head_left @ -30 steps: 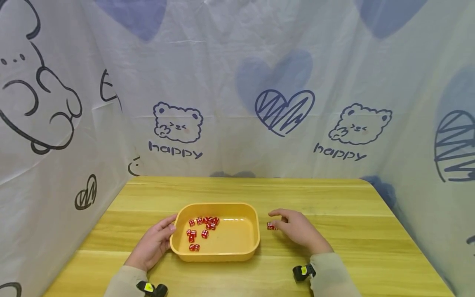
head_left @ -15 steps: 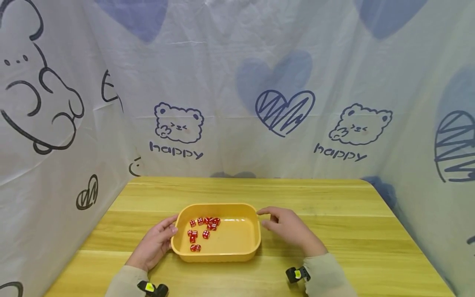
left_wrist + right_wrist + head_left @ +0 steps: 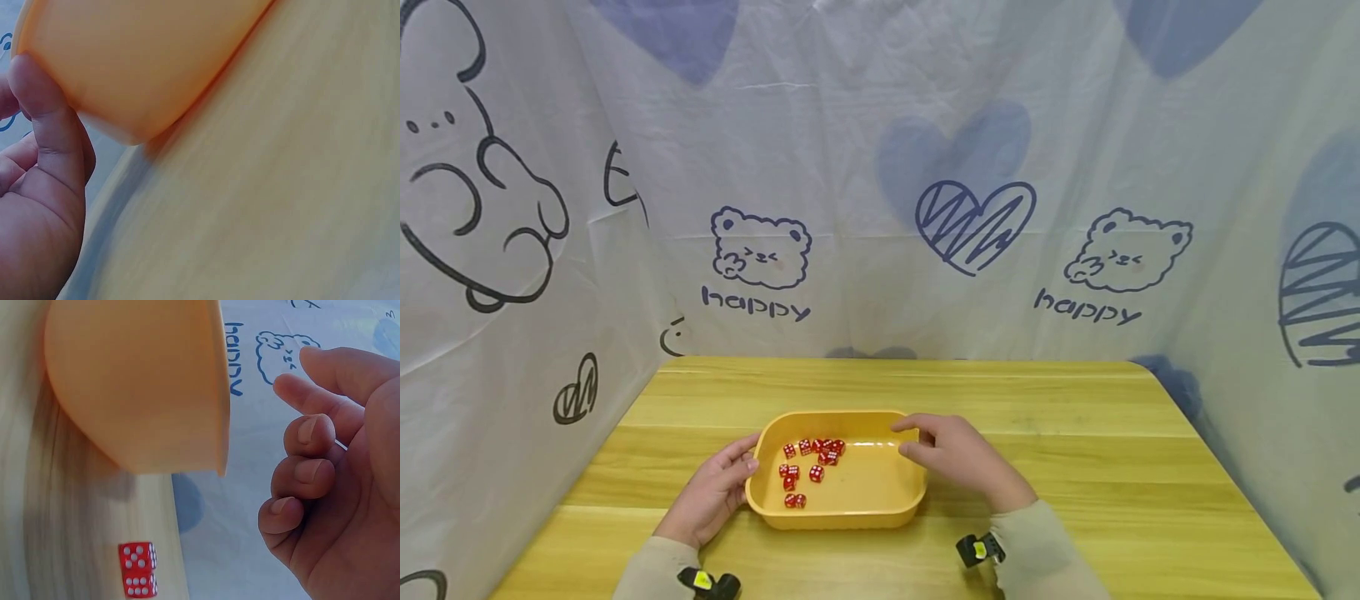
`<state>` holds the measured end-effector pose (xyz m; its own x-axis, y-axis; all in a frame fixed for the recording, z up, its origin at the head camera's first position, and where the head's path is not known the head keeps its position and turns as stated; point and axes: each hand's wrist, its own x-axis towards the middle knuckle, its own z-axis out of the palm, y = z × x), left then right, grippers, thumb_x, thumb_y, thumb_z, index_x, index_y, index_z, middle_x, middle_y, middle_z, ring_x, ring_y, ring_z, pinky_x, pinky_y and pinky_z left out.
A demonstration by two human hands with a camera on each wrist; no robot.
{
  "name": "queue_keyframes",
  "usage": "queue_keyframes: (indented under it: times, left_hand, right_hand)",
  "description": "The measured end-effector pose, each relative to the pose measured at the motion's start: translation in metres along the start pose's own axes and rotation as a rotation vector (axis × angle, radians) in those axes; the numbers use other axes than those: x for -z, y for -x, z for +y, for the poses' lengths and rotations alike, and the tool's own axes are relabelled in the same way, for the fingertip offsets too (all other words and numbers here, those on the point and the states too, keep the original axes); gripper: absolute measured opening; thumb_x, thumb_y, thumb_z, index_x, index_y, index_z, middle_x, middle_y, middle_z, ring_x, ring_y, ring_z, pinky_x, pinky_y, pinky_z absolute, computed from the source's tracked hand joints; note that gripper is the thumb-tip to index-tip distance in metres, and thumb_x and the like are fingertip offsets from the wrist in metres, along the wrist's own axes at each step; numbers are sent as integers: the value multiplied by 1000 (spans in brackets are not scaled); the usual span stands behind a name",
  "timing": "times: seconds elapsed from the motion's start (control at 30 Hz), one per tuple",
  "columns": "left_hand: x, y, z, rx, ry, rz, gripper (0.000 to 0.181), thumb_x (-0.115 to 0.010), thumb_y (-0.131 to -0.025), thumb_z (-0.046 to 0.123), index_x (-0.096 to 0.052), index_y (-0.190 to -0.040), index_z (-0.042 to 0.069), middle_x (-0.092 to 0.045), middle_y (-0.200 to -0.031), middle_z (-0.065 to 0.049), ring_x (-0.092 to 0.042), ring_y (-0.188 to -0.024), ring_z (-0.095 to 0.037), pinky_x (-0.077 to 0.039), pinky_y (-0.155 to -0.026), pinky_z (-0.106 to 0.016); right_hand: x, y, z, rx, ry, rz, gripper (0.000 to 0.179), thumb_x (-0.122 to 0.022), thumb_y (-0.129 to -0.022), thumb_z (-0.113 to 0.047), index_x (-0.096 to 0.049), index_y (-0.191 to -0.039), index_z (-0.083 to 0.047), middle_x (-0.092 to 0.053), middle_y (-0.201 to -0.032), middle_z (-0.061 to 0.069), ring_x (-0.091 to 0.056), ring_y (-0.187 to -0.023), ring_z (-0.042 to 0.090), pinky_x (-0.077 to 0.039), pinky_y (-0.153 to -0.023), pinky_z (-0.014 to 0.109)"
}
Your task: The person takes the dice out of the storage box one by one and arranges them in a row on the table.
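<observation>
A yellow plastic tray [image 3: 850,522] stands on the table, with several red dice [image 3: 816,473] lying in its left half. My left hand [image 3: 713,487] holds the tray's left end; its thumb lies at the rim. Over the tray's right rim hovers my right hand [image 3: 958,458], thumb and index finger extended and apart. Its other fingers are loosely curled, and nothing shows between them in the right wrist view. Two red dice [image 3: 138,569] sit side by side on the table near the tray in that view; the right hand covers that spot in the head view.
The wooden table [image 3: 1120,475] reaches back to a white cloth [image 3: 865,275] printed with hearts and bears. Cloth also hangs along the left and right sides.
My right hand has moved left from beside the two dice on the table to over the tray's right rim. The left hand and the dice in the tray stay nearly still.
</observation>
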<state>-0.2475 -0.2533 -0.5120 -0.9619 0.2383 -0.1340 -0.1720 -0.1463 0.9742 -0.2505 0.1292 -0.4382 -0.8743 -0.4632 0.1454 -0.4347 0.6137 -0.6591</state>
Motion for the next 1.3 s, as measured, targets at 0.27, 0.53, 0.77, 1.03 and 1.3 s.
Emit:
queue_keyframes:
  times: [0.27, 0.53, 0.77, 1.03, 1.3]
  left_hand:
    - [0, 0, 0, 4, -11, 8, 61, -53, -105, 10, -25, -158, 0, -53, -129, -16, -61, -100, -16, -58, -77, -28]
    - [-2, 1, 1, 4, -19, 13, 61, -53, -105, 10, -25, -158, -1, -52, -130, -17, -61, -98, -16, -58, -76, -28]
    - [-3, 3, 3, 7, -21, 19, 61, -54, -105, 11, -26, -158, 0, -52, -124, -15, -60, -94, -15, -57, -74, -27]
    - [-4, 2, 3, 4, -23, 24, 61, -53, -105, 10, -26, -158, 0, -52, -123, -16, -60, -93, -16, -57, -74, -27]
    - [-2, 1, 2, -3, -22, 5, 61, -53, -105, 11, -26, -158, 0, -53, -128, -17, -61, -96, -16, -58, -76, -29]
  right_hand:
    - [-10, -13, -11, 28, 18, -35, 30, -65, -99, -30, -69, -128, -23, -51, -68, -6, -43, -59, 9, -40, -52, 26]
    - [-21, -24, -16, 10, 26, -63, 31, -65, -99, -33, -69, -128, -24, -53, -70, -4, -44, -59, 10, -41, -52, 27]
    - [-32, -35, -19, 18, 31, -87, 34, -66, -98, -31, -70, -129, -18, -54, -71, -4, -44, -58, 10, -40, -52, 26]
    - [-41, -48, -27, 34, 56, -137, 32, -67, -97, -31, -71, -127, -22, -53, -71, -4, -43, -58, 10, -38, -54, 26]
    - [-48, -59, -32, 20, 120, -169, 32, -68, -95, -29, -72, -125, -22, -55, -71, -3, -45, -59, 11, -39, -54, 28]
